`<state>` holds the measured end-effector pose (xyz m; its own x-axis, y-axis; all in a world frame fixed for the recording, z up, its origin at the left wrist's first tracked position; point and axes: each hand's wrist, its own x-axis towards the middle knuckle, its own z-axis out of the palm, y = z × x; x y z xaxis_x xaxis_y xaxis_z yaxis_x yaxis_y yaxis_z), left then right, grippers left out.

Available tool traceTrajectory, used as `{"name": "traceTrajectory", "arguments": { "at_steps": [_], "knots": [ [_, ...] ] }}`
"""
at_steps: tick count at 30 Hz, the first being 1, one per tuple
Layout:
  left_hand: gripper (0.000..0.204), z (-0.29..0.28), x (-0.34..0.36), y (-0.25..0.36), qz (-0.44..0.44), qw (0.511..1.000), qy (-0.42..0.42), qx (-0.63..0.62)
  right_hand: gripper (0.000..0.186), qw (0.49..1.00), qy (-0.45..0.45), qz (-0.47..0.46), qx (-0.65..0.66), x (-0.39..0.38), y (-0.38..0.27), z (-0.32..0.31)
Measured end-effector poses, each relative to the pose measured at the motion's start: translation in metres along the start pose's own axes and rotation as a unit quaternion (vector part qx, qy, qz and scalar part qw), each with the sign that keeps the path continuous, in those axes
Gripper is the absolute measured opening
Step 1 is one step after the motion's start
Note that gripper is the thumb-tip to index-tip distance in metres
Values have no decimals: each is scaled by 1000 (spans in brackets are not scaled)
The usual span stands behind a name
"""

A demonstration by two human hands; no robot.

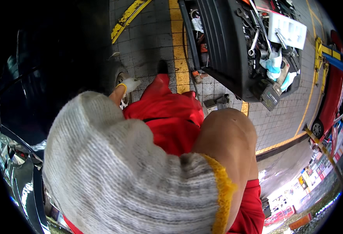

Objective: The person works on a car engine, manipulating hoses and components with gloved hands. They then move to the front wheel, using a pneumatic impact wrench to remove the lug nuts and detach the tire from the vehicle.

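Note:
My right hand, in a grey-white knit glove with a yellow cuff, is raised very close to the camera and fills much of the lower middle. Its fingertips are hidden, so what it touches is unclear. My bare right forearm bends behind it. My left hand, gloved, hangs low beside a wheel of a dark car, its fingers loosely extended and holding nothing visible. My red trousers show below me.
A black tool cart at upper right carries wrenches, a white tray, rags and a power tool. A yellow lift arm lies ahead. Yellow lines cross the tiled floor. A red car stands far right.

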<state>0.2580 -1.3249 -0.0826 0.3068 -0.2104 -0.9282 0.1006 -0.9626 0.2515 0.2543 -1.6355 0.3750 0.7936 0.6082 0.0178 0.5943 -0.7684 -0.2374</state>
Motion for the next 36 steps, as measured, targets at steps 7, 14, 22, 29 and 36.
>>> {"name": "traceTrajectory", "arguments": {
  "at_steps": [7, 14, 22, 29, 36],
  "knots": [
    [56, 3, 0, 41, 34, 998, 38, 20, 23, 1000, -2, 7, 13, -14, -5, -5],
    [56, -6, 25, 78, 85, 990, 43, 99, 25, 997, 27, 51, 58, -73, -10, -17],
    [54, 69, 13, 155, 119, 989, 42, 78, 26, 865, 152, 330, 347, -307, 8, -21],
    [51, 184, -62, 308, 222, 951, -45, 210, 52, 412, 513, 622, 425, -639, -8, 188],
    [48, 300, -161, 504, 360, 880, -95, 296, 46, 175, 606, 610, 479, -761, -54, 295]
  ]
}}
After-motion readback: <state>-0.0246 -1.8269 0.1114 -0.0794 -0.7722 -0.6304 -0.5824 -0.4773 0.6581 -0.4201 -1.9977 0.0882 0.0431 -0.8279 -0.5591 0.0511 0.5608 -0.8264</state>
